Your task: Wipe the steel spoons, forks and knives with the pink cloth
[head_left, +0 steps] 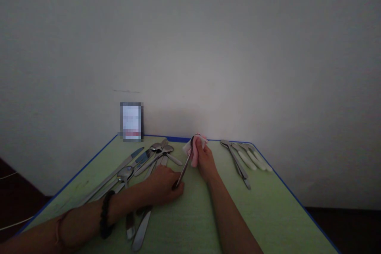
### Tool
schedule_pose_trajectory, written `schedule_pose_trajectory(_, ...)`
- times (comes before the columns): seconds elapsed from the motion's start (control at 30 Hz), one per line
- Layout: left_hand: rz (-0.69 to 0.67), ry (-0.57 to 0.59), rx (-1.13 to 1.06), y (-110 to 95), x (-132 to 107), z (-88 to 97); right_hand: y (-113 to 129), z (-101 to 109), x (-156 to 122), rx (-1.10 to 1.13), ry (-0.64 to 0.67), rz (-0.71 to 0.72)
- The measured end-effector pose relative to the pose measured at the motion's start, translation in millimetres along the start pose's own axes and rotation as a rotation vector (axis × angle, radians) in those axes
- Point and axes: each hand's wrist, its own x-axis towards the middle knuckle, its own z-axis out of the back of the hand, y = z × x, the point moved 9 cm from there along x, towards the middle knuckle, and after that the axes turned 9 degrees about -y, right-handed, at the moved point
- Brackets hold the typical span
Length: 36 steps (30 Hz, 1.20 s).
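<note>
My left hand (166, 184) is closed around the lower end of a slim metal piece of cutlery (185, 170), held tilted above the table. Its upper end goes into a folded pink and white cloth (195, 150), so its kind is hidden. My right hand (206, 160) grips that cloth, with the fingers wrapped around the cutlery's covered end. Beneath and beside my left forearm lies a loose pile of metal spoons (125, 173) and table knives (142, 230). To the right of my right hand, more metal spoons (235, 159) lie together, next to several pale-handled utensils (248, 159).
A light green table (190, 226) with a blue edge stands against a plain grey wall (190, 47). At its back left, a device with a lit, blurred screen (131, 122) leans upright near the wall. Dark floor (345, 226) shows on both sides.
</note>
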Motion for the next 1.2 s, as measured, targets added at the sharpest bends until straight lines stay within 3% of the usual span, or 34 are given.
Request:
schedule_pose_trajectory(0.17, 0.038, -0.003, -0.025, 1, -1, 2.5, -11, -3, 0, 0.167, 0.032, -0.179)
schedule_pose_trajectory(0.37, 0.047, -0.015, -0.028, 4, 1, 4.5, -8, -8, 3, 0.433, 0.081, -0.234)
schedule_pose_trajectory(0.63, 0.012, -0.014, -0.081, 5, 3, 1.9, -13, 1, 12, 0.616, -0.054, -0.266)
schedule_pose_trajectory(0.73, 0.010, -0.014, -0.078, 6, 3, 0.7, -12, 1, 10, 0.597, -0.064, -0.264)
schedule_pose_trajectory(0.9, 0.063, -0.059, -0.071, 11, 3, 2.0, -10, -6, 4, 0.438, 0.046, -0.273)
schedule_pose_trajectory(1.1, 0.077, -0.043, -0.083, 12, 3, 0.1, -16, -7, 3, 0.421, 0.115, -0.336)
schedule_pose_trajectory(1.2, 0.078, -0.043, -0.072, 13, 4, 0.3, -19, -6, 5, 0.471, 0.087, -0.341)
